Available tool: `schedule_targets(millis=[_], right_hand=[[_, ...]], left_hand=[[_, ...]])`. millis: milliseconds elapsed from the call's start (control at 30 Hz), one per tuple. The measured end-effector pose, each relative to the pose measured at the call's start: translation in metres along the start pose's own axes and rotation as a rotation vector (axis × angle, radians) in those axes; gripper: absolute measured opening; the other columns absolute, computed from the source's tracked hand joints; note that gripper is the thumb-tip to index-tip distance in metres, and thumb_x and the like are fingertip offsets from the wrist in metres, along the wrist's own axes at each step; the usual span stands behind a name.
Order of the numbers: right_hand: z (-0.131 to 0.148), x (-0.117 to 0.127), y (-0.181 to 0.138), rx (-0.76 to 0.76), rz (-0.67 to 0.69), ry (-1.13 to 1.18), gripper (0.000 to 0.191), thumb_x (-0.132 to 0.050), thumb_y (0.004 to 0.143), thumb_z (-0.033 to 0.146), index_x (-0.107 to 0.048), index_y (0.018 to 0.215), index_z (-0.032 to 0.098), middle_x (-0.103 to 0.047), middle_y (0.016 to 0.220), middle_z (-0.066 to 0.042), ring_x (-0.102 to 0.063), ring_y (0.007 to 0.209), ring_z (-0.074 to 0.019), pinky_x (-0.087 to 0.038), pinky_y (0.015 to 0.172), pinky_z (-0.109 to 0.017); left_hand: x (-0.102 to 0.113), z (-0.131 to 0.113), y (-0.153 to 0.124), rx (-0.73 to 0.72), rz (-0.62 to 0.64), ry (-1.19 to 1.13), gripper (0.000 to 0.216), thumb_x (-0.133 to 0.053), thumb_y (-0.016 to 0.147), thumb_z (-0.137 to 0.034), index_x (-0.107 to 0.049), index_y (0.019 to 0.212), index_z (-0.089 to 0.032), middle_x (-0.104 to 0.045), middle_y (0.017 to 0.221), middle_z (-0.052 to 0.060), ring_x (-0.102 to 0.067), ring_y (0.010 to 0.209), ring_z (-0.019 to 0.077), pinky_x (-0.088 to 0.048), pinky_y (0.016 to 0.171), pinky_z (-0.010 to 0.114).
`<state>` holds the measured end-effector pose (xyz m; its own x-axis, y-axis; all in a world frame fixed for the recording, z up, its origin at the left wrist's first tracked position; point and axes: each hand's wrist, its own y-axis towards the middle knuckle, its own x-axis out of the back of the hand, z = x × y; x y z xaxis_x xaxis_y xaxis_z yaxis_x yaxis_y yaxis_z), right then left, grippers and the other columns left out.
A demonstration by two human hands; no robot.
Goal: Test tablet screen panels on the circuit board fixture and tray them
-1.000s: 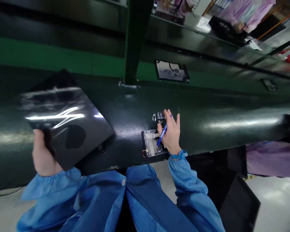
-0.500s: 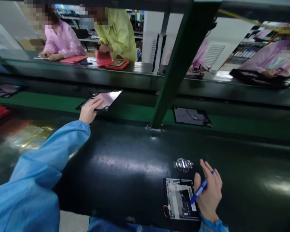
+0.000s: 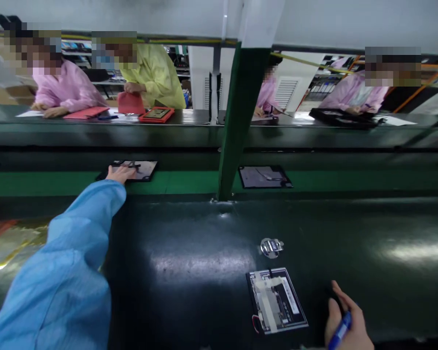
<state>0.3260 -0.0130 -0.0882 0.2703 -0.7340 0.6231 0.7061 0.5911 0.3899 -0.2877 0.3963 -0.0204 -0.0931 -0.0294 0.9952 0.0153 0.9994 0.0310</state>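
Observation:
At the upper left, my left hand (image 3: 121, 173) lies over a flat black-edged panel (image 3: 146, 170) on the green strip, its fingers stretched out on the panel's surface. A dark cable-like strip shows on the panel. At the lower right, my right hand (image 3: 350, 321) is closed around a blue pen (image 3: 339, 331), partly cut off by the frame's bottom edge. To its left on the dark bench lies an opened tablet-like device (image 3: 277, 301) with pale tape strips, a black labelled block and a red wire. Just behind the device sits a small round shiny metal item (image 3: 272, 248).
A green post (image 3: 233, 121) rises from the bench's far edge. Another black-edged panel (image 3: 265, 177) lies right of it on the green strip (image 3: 182, 182). Glossy yellowish film (image 3: 18, 248) is at the left. Several people work at the far bench (image 3: 190, 116).
The panel under my left hand went from raised and tilted to flat on the strip. My right hand moved right and down, away from the opened device, with the pen.

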Motion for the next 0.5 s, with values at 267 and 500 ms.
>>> schedule_targets(millis=[267,500], right_hand=[[0.003,-0.011,0.003,-0.025,-0.124,0.090,0.034,-0.054,0.085,0.047,-0.064,0.102,0.020,-0.076,0.113,-0.016,-0.072,0.104,-0.0322,-0.053,0.094,-0.045],[0.005,-0.016,-0.004,0.006,-0.049,0.095,0.023,-0.050,0.085,0.031,-0.062,0.102,0.022,-0.075,0.115,-0.010,-0.070,0.102,-0.0233,-0.052,0.094,-0.038]], left_hand=[[-0.007,-0.065,-0.076,-0.079,-0.011,0.015,0.065,-0.053,0.097,-0.021,-0.029,0.156,-0.007,-0.022,0.166,0.022,-0.010,0.155,0.0347,-0.007,0.120,0.065],[-0.079,-0.147,-0.212,-0.177,-0.003,-0.119,0.069,-0.018,0.100,-0.046,-0.022,0.159,-0.010,-0.018,0.166,0.025,-0.012,0.155,0.0379,-0.016,0.117,0.068]])
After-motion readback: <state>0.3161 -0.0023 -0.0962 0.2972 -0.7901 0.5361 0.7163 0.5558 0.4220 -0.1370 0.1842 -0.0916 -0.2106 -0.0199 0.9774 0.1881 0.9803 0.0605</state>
